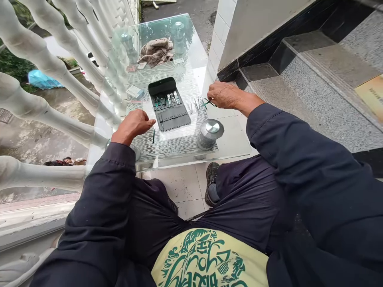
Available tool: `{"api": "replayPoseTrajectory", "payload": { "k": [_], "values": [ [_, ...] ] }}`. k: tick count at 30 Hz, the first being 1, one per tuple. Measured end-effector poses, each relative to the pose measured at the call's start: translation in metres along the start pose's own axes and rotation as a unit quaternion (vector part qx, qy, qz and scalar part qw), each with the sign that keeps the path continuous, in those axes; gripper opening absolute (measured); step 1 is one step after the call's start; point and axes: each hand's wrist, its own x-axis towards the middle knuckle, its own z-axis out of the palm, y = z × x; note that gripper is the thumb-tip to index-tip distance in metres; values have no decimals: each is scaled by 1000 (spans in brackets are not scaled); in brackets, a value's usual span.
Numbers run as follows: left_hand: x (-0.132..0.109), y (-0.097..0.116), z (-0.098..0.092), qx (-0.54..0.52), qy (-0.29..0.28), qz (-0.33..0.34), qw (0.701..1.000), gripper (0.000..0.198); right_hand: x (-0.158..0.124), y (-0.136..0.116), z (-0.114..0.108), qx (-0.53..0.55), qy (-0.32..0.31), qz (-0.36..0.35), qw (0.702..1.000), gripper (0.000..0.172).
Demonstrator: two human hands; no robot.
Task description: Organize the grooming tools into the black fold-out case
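A dark manicure case lies unfolded on the glass table, with small scissors, nail clippers and other metal tools in its upper half. Left of the case, my left hand is closed, thumb pointing right. A thin green tool shows just below the thumb; whether the fingers hold it I cannot tell. My right hand is closed on the right of the case, its fingertips on a thin dark tool. Beside it are a green tool and several slim silver tools.
A faceted glass jar with a metallic lid stands near the table's front right. Farther back lie a crumpled brown cloth and small cards. White balusters line the left; stone steps rise on the right.
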Motion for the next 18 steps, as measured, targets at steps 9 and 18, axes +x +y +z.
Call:
{"api": "replayPoseTrajectory", "payload": {
  "k": [9,18],
  "values": [
    [3,-6,-2,11,14,-12,1000,37,-18,31,-39,95,92,205,970,41],
    [-3,-1,-5,-17,15,-8,1000,34,2,-5,-15,218,-12,330,918,32]
  ]
}}
